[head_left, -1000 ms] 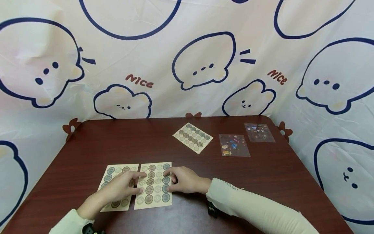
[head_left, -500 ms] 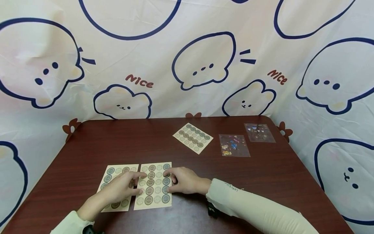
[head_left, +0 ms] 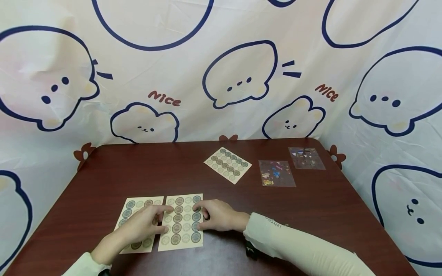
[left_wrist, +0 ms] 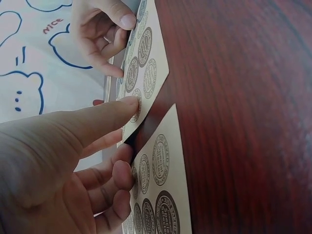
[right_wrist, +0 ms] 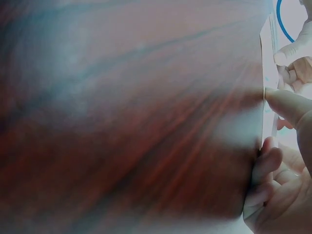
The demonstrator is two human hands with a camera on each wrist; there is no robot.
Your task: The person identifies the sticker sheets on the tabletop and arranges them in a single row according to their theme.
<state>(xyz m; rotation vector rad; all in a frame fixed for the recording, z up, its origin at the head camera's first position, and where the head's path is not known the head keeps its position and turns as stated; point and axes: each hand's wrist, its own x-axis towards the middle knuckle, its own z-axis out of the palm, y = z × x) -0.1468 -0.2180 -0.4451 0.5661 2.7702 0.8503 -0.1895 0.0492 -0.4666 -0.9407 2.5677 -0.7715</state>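
Two cream sheets of round stickers lie side by side on the brown table in the head view. My left hand (head_left: 139, 226) reaches over the left sticker sheet (head_left: 138, 202), its index finger and thumb touching the left side of the right sticker sheet (head_left: 186, 218). On that sheet's opposite side, my right hand (head_left: 219, 215) rests its index finger and thumb near the edge. The left wrist view shows the left thumb (left_wrist: 105, 117) lying on a sticker, with other fingers loosely bent above the left sheet. Part of the left sheet is hidden under the left hand.
A third sticker sheet (head_left: 228, 165) lies turned at an angle farther back on the table (head_left: 165, 168). To its right are two clear sheets with small colourful pictures, a nearer one (head_left: 277, 173) and a farther one (head_left: 306, 158). A patterned cloth (head_left: 193, 126) hangs behind.
The head view has tilted up slightly, so everything sits a little lower in the picture. Both hands and the sheets have hardly moved on the table.
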